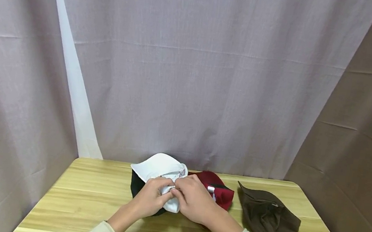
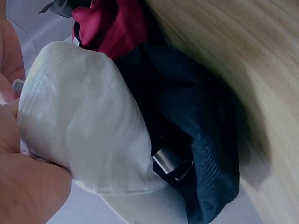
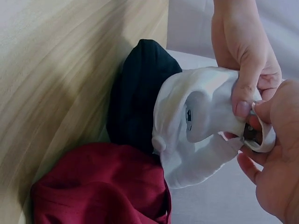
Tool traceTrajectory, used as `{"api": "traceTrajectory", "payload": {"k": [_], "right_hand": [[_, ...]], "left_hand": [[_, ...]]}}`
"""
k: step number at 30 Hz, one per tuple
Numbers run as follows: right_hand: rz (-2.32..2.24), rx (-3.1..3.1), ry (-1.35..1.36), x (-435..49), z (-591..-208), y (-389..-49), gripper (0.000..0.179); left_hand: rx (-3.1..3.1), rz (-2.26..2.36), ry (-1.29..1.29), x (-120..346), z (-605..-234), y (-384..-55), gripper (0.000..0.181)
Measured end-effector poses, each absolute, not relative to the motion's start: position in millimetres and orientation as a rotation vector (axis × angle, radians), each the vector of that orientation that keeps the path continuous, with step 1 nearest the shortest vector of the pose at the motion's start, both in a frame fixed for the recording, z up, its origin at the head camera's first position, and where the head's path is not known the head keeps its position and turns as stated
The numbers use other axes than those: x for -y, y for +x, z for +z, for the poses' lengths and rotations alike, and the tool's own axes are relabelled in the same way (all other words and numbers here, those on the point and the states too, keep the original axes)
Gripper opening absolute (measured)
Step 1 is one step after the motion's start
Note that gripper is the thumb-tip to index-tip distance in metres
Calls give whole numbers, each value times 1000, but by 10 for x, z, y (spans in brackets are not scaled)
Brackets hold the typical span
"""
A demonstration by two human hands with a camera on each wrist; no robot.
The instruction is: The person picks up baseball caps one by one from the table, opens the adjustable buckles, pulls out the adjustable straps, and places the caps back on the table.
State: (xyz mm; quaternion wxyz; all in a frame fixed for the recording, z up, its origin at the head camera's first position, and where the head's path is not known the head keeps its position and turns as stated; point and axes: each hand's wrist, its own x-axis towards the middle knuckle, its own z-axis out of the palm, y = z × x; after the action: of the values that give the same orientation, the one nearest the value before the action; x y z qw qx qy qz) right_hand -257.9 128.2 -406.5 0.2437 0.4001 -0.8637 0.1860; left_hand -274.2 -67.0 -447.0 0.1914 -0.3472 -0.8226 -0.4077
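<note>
A white baseball cap (image 1: 159,165) is held up by both hands, its brim toward the back left. My left hand (image 1: 150,196) pinches the cap's back strap between thumb and fingers. Close against it, my right hand (image 1: 196,201) pinches the strap's end, where a metal buckle (image 3: 251,134) shows in the right wrist view. Behind and below the white cap lies a dark, nearly black cap (image 2: 187,102) with its own metal buckle (image 2: 167,160). A dark red cap (image 3: 103,177) adjoins the dark one, partly hidden by my right hand in the head view.
To the right on the wooden table (image 1: 92,201) lies a dark brown cap (image 1: 264,214), its crown slumped. Grey curtains (image 1: 211,76) hang behind the table's back edge and along both sides.
</note>
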Motion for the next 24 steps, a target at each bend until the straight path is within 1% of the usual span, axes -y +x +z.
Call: {"api": "traceTrajectory", "payload": {"k": [10, 14, 20, 24], "right_hand": [[566, 2431, 1115, -1326, -4059, -2571, 28], [582, 2446, 1114, -1330, -4049, -2572, 29], [535, 2378, 1122, -1316, -4065, -2576, 28], [487, 2357, 1071, -1285, -4073, -2564, 32]], "left_hand": [[2309, -1171, -995, 684, -4477, -2724, 5], [2307, -1173, -996, 691, -4468, -2723, 5], [2278, -1208, -990, 694, -4482, -2736, 9], [2265, -1225, -992, 682, -4484, -2738, 10]]}}
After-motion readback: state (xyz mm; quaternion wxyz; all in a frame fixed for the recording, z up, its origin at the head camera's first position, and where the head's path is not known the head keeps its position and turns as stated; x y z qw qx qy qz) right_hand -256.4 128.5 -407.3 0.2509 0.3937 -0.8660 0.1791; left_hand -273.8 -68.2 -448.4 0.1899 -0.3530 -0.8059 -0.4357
